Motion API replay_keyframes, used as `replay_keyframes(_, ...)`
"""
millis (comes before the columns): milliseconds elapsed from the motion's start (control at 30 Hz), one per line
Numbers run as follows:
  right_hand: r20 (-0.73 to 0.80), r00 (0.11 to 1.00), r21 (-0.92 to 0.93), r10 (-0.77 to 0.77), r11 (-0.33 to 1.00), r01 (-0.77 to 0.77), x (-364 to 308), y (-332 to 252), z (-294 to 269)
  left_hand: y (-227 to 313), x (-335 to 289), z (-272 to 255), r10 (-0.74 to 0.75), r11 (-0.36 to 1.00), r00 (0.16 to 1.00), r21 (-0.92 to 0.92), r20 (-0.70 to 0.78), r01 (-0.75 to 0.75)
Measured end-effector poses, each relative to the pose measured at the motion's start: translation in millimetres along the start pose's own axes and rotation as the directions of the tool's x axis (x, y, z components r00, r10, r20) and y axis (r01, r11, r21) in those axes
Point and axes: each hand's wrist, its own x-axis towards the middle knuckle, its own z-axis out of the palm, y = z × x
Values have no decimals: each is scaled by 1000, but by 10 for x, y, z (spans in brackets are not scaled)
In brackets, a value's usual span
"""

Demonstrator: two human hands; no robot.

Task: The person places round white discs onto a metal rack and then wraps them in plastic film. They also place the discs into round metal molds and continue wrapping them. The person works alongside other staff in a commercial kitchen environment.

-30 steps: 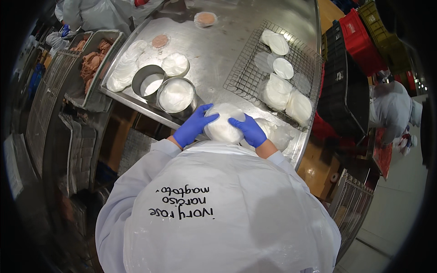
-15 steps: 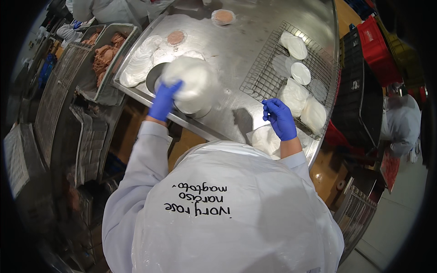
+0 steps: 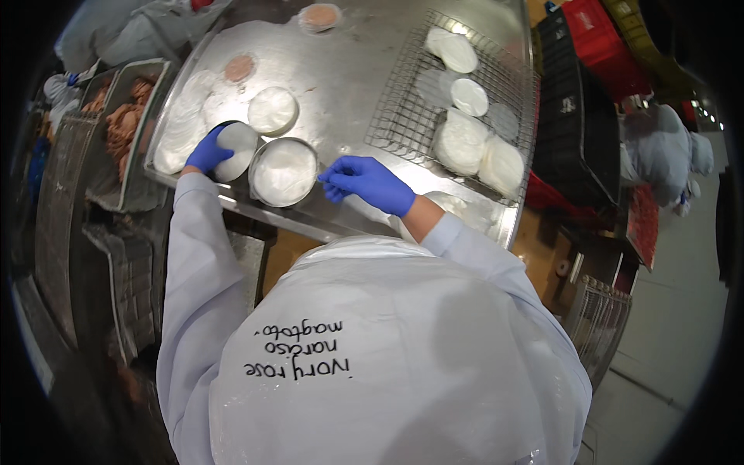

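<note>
Hands apart, both in blue gloves, work over the near left part of a steel worktop (image 3: 341,85). The left hand (image 3: 208,152) curls at the left edge of a pale disc (image 3: 239,141), which overlaps a short metal ring (image 3: 232,123). The right hand (image 3: 368,184) reaches across with fingers drawn together, its tips just beside the rim of a metal cylinder (image 3: 284,172) filled with white round sheets. In so wide a view I cannot tell whether the left fingers grip the disc or the ring, or whether the right ones pinch anything.

Behind the cylinder stands a round white stack (image 3: 273,110), and a fanned row of white sheets (image 3: 182,128) lies to the far left. Two pinkish rounds, a near one (image 3: 240,68) and a farther one (image 3: 320,15), lie on the worktop beyond. To the right, a wire rack (image 3: 391,116) bears white stacks (image 3: 459,143) and a bright white disc (image 3: 469,98). Raw meat (image 3: 128,124) fills a grey bin (image 3: 157,97) off the left edge; a black crate (image 3: 570,108) stands past the rack.
</note>
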Motion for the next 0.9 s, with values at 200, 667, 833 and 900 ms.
replay_keyframes(200, -396, 819, -726, -414, 688, -3, 61, 435, -1615, 1308, -76, 498, 188, 902, 852, 430, -489, 48)
replay_keyframes(667, -508, 753, -595, -417, 802, 42, 215, 241, -1961, 2880, 1140, 2527, 141, 800, 957, -599, 254, 41)
replay_keyframes(833, -592, 463, -805, -660, 449, -389, 837, 478, -2921, 2771, 1625, 2450, 130, 866, 987, -496, 98, -65)
replay_keyframes(900, -553, 474, -780, -685, 227, -583, 954, 461, -3048, 2791, 1641, 2396, 90, 910, 995, -409, 47, -63)
